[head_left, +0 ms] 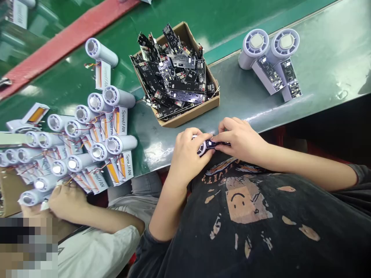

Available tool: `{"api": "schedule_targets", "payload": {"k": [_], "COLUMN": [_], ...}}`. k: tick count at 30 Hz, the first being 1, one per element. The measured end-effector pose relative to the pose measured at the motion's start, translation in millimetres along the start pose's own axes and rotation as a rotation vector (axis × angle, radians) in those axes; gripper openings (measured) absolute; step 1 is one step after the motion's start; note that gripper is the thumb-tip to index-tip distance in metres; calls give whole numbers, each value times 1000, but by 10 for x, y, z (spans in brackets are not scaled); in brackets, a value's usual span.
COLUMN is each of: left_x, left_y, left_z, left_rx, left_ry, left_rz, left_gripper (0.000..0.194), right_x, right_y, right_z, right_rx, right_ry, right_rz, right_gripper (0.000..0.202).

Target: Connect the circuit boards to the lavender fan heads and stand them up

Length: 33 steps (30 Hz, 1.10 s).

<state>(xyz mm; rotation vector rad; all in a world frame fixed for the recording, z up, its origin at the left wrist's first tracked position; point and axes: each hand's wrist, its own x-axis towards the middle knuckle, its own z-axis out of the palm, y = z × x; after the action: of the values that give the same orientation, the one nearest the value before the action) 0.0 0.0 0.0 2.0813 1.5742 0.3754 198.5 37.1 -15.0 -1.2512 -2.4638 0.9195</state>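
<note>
Close to my body at the bench edge, my left hand (189, 156) is wrapped round a pale lilac handheld fan (201, 149), mostly hidden by the fingers. My right hand (242, 139) pinches a dark circuit board (211, 144) at the fan's handle; its far end shows under the fingers. Whether the board is seated in the handle is hidden. Just beyond my hands stands a cardboard box (189, 116) heaped with black circuit boards (185, 85). Two fans (256, 48) with boards in their handles stand to the right of the box.
Many lilac fans (121, 143) with open handles, orange-yellow parts and loose wires crowd the bench at left. A co-worker's hands (68, 200) handle one at lower left. A red strip (72, 38) crosses the green surface (220, 23) at the back.
</note>
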Motion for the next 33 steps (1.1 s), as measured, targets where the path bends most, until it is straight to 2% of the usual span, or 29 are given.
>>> {"api": "schedule_targets", "payload": {"k": [2, 6, 7, 11, 15, 19, 21, 24, 25, 26, 28, 31, 33], "left_x": [2, -2, -6, -17, -8, -4, -8, -30, -46, -68, -130, -236, -261], "left_y": [-23, -54, -53, -23, 1, -11, -14, 1, 5, 4, -28, -171, -288], "left_z": [0, 16, 18, 17, 16, 35, 46, 28, 8, -21, -93, -194, -226], "left_rx": [-13, -8, -5, 27, 44, 75, 93, 17, -20, -46, -38, 30, 27], "left_ry": [12, 16, 18, 35, 34, 33, 36, 56, 72, 99, 187, 346, 398], "left_rz": [10, 13, 16, 16, 29, 36, 25, 56, 79, 102, 124, 91, 26], "left_gripper": [32, 26, 26, 26, 25, 26, 34, 58, 63, 66, 63, 54, 46], "right_x": [-29, -161, -204, -346, -370, -309, -256, -192, -194, -214, -315, -543, -629], "right_y": [82, 287, 333, 420, 353, 225, 178, 178, 204, 244, 363, 577, 681], "right_z": [13, -100, -142, -236, -237, -282, -289, -249, -233, -222, -227, -297, -347], "right_rx": [52, 162, 145, 11, -33, -160, -227, -313, -334, -348, -360, -332, -355], "right_ry": [20, 133, 155, 120, 74, -41, -85, -121, -126, -123, -78, 83, 170], "right_rz": [-31, -164, -165, -94, 10, 95, 55, -76, -110, -128, -126, -56, 51], "right_gripper": [20, 43, 43, 19, 14, 10, 19, 51, 55, 49, 33, 27, 25]}}
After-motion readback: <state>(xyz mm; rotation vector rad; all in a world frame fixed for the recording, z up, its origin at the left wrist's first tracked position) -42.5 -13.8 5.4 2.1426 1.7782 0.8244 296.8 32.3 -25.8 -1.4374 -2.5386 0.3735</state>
